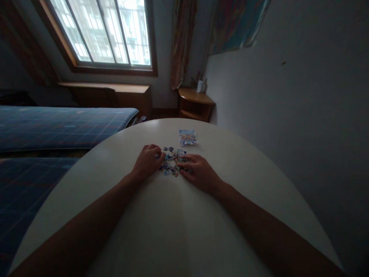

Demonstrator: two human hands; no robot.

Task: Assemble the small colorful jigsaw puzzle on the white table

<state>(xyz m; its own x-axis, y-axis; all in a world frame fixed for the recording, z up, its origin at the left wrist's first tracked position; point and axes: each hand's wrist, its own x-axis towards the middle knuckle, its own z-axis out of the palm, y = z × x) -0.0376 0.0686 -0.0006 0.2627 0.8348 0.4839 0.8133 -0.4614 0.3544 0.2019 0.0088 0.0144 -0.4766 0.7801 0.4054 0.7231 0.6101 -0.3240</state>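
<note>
Small jigsaw puzzle pieces (170,169), blue, white and orange, lie in a loose heap on the white round table (167,223). At the heap's left side, my left hand (148,161) has its fingers curled, and a dark blue puzzle piece (157,156) shows between its thumb and fingers. My right hand (199,171) rests over the right side of the heap with fingers stretched and apart, touching pieces and hiding some of them. Just beyond the heap lies a flat picture packet (188,137) with a blue and orange print.
Left of the table stands a bed with a blue checked mattress (57,127). A wooden desk (127,88) is under the barred window (103,34). A corner shelf (196,96) holds small items. The pale wall (288,115) runs close along the right.
</note>
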